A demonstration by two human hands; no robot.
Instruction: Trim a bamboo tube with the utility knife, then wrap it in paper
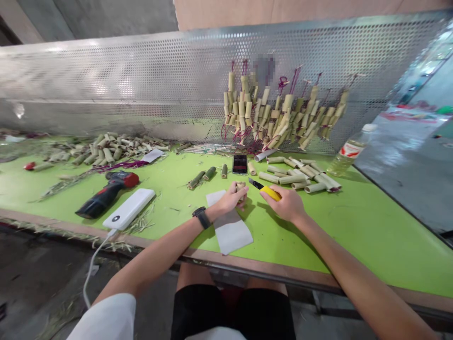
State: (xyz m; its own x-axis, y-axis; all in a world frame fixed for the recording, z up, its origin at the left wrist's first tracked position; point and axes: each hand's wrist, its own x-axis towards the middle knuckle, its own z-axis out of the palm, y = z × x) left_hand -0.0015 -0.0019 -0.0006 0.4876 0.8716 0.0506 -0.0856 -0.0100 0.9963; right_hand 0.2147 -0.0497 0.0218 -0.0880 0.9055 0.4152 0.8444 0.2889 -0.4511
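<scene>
My left hand (230, 198) is closed around a short bamboo tube (241, 187), holding it upright over a grey sheet of sandpaper (230, 226) on the green table (354, 226). My right hand (287, 203) grips a yellow utility knife (266, 190), its dark blade pointing left toward the tube's top. A black watch sits on my left wrist.
Cut bamboo tubes (297, 175) lie right of the hands, more in a heap (113, 146) at far left. Strung bundles (279, 115) hang on the perforated metal wall. A red-black drill (106, 192), white power bank (129, 208), phone (239, 163) and bottle (348, 153) rest nearby.
</scene>
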